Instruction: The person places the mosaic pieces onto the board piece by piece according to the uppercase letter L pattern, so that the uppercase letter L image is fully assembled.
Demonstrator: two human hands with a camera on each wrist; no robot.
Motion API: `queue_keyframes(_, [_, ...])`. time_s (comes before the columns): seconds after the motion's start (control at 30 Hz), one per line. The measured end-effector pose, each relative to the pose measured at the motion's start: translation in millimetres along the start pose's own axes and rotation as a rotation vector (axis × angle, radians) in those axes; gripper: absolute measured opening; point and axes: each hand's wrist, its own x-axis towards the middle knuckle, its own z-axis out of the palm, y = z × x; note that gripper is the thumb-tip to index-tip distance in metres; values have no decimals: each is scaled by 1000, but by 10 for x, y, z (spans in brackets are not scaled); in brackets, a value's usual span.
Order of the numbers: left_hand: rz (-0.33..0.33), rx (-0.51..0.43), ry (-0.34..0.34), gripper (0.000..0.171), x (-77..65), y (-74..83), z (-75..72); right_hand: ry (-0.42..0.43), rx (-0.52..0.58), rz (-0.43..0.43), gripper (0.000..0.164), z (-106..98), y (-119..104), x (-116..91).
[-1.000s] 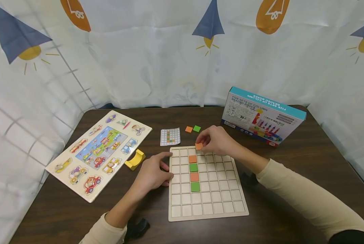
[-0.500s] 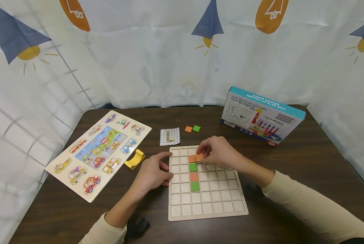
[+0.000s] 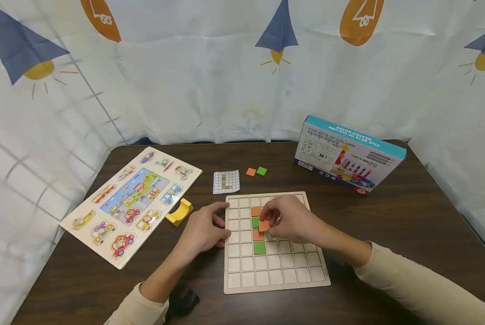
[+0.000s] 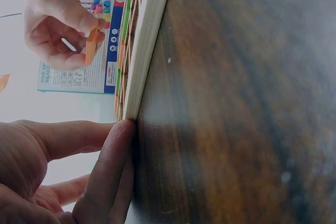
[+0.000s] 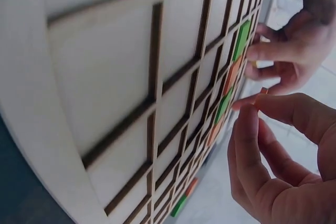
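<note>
My right hand (image 3: 293,219) pinches an orange square tile (image 3: 264,225) between thumb and fingertips, held above the wooden grid board (image 3: 283,279). In the left wrist view the tile (image 4: 91,46) is clear of the board. One column of the grid holds an orange tile (image 3: 256,211), a partly covered green tile (image 3: 255,223), another orange tile (image 3: 258,235) and a green tile (image 3: 260,248). My left hand (image 3: 203,229) rests at the board's left edge, its fairly straight fingers touching the rim; the left wrist view shows the fingertips (image 4: 123,129) against the board's side.
Behind the board lie a small printed pattern card (image 3: 226,182), a loose orange tile (image 3: 251,172) and a loose green tile (image 3: 261,171). A picture puzzle board (image 3: 130,205) and a yellow arched block (image 3: 180,212) are on the left. A box (image 3: 348,155) stands at the back right.
My right hand has carried the orange tile from the board's far edge toward me, down along the column of tiles. My left hand has stayed at the board's left edge.
</note>
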Motion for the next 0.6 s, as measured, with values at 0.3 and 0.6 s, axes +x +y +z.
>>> queue_keyframes(0.3, [4, 1, -4, 71, 0, -5, -9, -33, -15, -10, 24, 97, -73, -100])
queue_keyframes(0.6, [7, 5, -3, 71, -3, -4, -8, -44, -37, -104, 24, 172, -100, -175])
